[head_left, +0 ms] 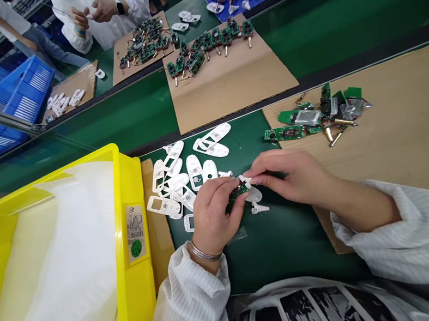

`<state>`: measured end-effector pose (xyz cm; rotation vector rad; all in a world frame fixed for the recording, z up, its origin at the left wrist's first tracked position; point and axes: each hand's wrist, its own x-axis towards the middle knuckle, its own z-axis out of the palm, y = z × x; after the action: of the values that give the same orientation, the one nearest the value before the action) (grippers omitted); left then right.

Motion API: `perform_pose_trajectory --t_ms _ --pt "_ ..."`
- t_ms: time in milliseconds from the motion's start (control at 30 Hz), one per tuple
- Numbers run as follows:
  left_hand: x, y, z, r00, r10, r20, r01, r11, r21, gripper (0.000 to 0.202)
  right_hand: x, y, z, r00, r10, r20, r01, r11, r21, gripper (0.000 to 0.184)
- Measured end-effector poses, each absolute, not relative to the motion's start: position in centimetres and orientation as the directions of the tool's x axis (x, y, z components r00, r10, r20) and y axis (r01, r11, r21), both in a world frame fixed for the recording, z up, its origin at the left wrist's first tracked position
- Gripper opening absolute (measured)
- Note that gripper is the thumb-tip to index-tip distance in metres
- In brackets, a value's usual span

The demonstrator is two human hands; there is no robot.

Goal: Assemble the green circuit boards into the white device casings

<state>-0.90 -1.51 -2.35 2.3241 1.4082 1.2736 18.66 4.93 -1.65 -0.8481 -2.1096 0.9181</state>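
Note:
Over the green table, my left hand (219, 209) grips a small green circuit board (238, 190) between thumb and fingers. My right hand (289, 172) pinches a small white plastic part (245, 180) against the board's end. Most of the board is hidden by my left fingers. Just below the hands lie a rounded white piece (254, 195) and a small white plastic piece (259, 208). Left of them, white plastic housings (195, 170) with window cut-outs lie in a loose pile. Farther right, several circuit boards (306, 117) with displays and metal probe tips are heaped on cardboard.
A yellow bin (121, 199) lined with white sheet stands at the left. Beyond the table edge, a cardboard sheet (227, 92) carries a row of boards on the green belt. Across it, a person in white (100, 9) works near a blue crate (17, 101).

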Motion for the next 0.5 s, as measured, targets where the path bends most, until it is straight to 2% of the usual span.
perform_pose_trajectory --t_ms 100,200,333,500 --pt "-0.7 -1.7 -2.2 0.176 0.783 0.596 0.659 -0.544 0.520 0.029 18.5 4.6 -1.9 -0.569 0.735 0.369 0.265 0.589 -0.764 0.013" --pt "-0.4 -1.9 -2.1 0.138 0.790 0.597 0.661 -0.523 0.539 0.026 18.3 4.4 -2.0 -0.544 0.763 0.349 0.289 0.561 -0.776 0.012" --pt "-0.3 -2.0 -2.6 0.050 0.843 0.535 0.662 -0.429 0.615 0.029 18.3 4.6 -1.8 -0.574 0.774 0.267 0.302 0.503 -0.810 0.023" --pt "-0.4 -2.1 -3.7 -0.016 0.908 0.418 0.572 -0.335 0.749 0.039 18.4 4.9 -1.8 -0.621 0.769 0.153 0.255 0.383 -0.888 0.024"
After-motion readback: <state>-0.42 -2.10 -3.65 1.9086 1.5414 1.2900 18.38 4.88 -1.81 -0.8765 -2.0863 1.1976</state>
